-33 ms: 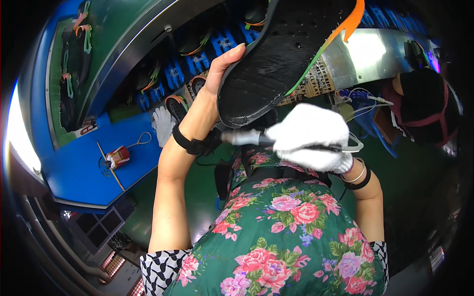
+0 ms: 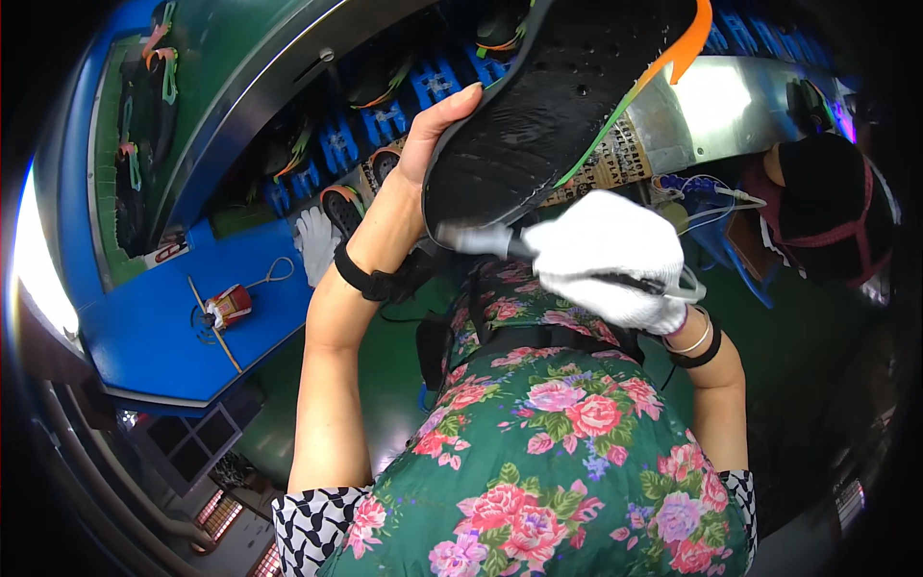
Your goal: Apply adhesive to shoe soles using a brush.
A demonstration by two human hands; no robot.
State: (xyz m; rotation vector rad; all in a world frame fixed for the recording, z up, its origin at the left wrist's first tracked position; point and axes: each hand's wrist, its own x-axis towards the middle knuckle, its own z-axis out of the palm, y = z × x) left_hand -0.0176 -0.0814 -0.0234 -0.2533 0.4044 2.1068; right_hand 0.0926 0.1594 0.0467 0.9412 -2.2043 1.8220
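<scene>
My bare left hand holds a black shoe sole up in front of me, bottom side toward me, with an orange and green rim along its right edge. My right hand wears a white glove and grips a brush by its dark handle. The brush's grey head touches the lower end of the sole, just below my left palm. A black strap circles each wrist.
A blue workbench at the left carries a small red and white object, a thin stick and a white glove. Behind the sole runs a line of blue holders with more soles. A person in a dark cap stands at the right.
</scene>
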